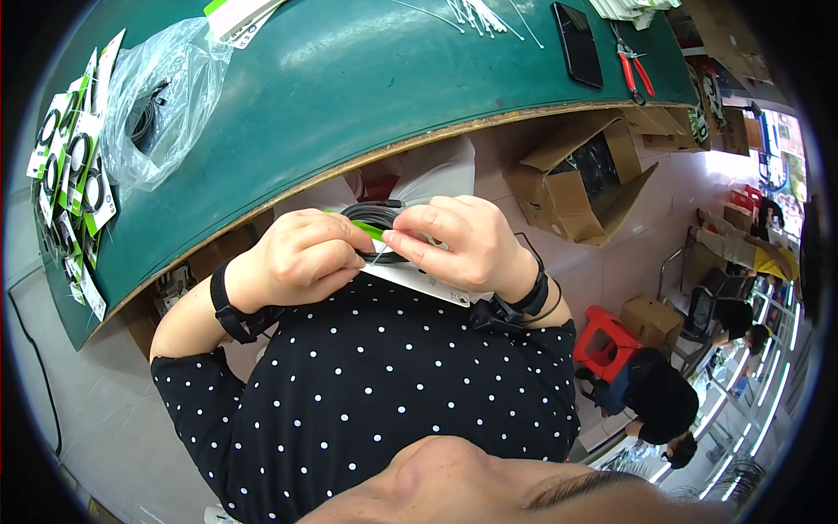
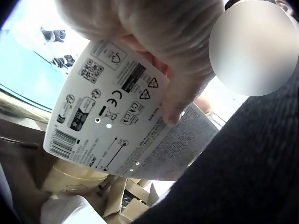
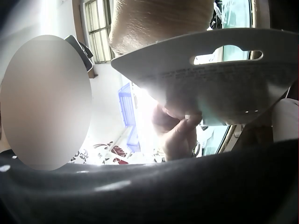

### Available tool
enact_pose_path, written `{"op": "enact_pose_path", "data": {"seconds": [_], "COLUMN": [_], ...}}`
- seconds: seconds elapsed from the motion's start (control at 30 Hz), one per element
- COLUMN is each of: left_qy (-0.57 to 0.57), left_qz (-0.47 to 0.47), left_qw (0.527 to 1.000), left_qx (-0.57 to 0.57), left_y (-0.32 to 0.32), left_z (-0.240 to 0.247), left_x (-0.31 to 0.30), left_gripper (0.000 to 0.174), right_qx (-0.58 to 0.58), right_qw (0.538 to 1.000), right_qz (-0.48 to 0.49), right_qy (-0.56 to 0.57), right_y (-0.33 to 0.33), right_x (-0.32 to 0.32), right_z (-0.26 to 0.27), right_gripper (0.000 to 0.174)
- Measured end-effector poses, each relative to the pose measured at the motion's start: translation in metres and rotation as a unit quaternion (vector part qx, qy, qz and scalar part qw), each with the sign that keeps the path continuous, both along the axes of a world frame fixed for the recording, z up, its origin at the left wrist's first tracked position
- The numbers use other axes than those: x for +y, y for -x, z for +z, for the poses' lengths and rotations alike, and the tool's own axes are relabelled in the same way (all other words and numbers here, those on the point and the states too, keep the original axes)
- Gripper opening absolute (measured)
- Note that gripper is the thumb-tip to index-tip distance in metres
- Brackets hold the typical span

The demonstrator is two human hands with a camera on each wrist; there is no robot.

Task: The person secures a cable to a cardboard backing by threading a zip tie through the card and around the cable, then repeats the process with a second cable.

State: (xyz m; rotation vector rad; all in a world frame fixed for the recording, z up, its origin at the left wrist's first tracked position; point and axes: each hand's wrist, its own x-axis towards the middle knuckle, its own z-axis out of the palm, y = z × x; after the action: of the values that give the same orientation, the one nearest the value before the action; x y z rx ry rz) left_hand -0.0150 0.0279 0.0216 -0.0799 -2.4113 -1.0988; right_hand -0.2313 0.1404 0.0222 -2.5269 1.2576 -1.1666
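A black coiled cable point(image 1: 377, 213) lies against a green and white card point(image 1: 419, 281) held in front of the body. My left hand point(image 1: 305, 259) grips the card's left side, with its fingertips pinched at a thin tie by the coil. From the other side, my right hand point(image 1: 458, 243) holds the coil and card between thumb and fingers. The card's printed back point(image 2: 112, 116) faces the left wrist view, the left hand point(image 2: 159, 42) bent over its edge. In the right wrist view the card point(image 3: 210, 77) shows its hanging slot.
On the green table point(image 1: 349, 79) are carded cables point(image 1: 77, 157) at left, a plastic bag point(image 1: 166, 105) with a cable, white ties point(image 1: 476, 16), a phone point(image 1: 577, 44) and red-handled cutters point(image 1: 635, 70). An open carton point(image 1: 567, 188) stands beyond the table edge; a red stool point(image 1: 605, 342) is at right.
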Motion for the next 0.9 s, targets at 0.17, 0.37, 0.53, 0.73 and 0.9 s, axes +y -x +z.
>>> {"op": "enact_pose_path", "data": {"seconds": [0.17, 0.37, 0.53, 0.73, 0.9], "left_qy": [-0.015, -0.035, -0.044, -0.046, -0.045], "left_qz": [-0.004, -0.015, -0.024, -0.028, -0.036], "left_qw": [1.000, 0.999, 0.999, 0.998, 0.998], "left_qx": [-0.011, -0.009, -0.016, -0.039, -0.032], "left_y": [-0.0002, -0.0002, -0.0008, -0.0018, -0.0030], "left_z": [-0.0014, -0.0032, -0.0030, -0.0034, -0.0037], "left_x": [-0.0008, -0.0019, -0.0020, -0.0014, 0.0001], "left_gripper": [0.018, 0.018, 0.018, 0.017, 0.017], "right_qx": [-0.004, -0.015, -0.008, -0.021, -0.053], "right_qw": [1.000, 1.000, 1.000, 0.999, 0.994], "right_qz": [-0.001, -0.007, -0.007, 0.034, 0.076], "right_qy": [0.006, -0.010, -0.007, -0.030, -0.056], "right_y": [-0.0002, -0.0022, -0.0031, -0.0019, 0.0002], "right_x": [0.0004, 0.0018, 0.0030, 0.0026, 0.0010], "right_z": [-0.0023, -0.0045, -0.0013, -0.0010, -0.0023], "right_gripper": [0.032, 0.022, 0.018, 0.021, 0.024]}}
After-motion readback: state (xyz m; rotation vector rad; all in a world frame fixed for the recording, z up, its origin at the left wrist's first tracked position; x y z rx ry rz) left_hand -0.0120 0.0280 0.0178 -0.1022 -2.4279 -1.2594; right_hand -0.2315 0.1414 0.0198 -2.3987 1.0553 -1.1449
